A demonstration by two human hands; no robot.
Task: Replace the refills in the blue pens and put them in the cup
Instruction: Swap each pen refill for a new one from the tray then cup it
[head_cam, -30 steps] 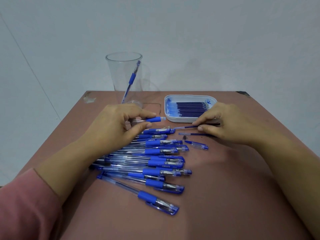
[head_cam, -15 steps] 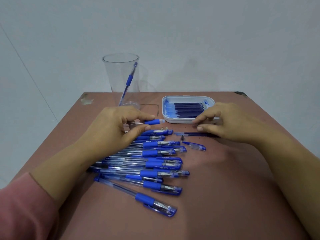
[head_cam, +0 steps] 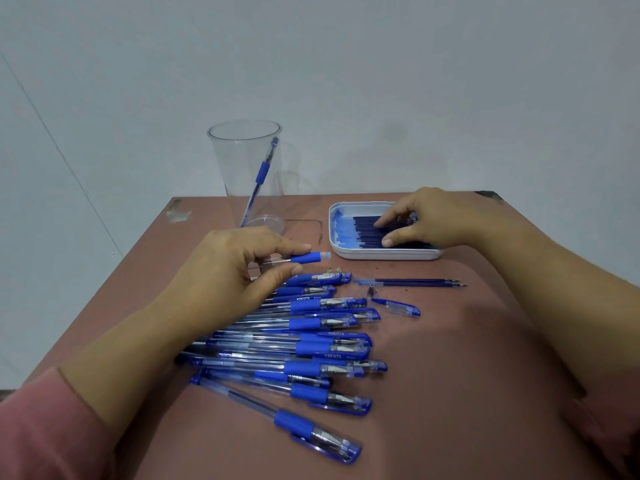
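One pen (head_cam: 306, 258) left hand (head_cam: 235, 268), refills (head_cam: 363, 230) under right hand (head_cam: 433, 220).

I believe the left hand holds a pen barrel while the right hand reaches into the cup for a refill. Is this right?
Not quite. The left hand holds the pen barrel, but the right hand reaches into the white tray of refills, not the cup; the head view shows it.

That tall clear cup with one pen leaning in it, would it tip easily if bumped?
Probably, yes. The cup looks thin and clear, so it is likely light, and it is tall with a base narrower than its rim. The single pen leans against the rim on one side, which may add a slight pull that way.
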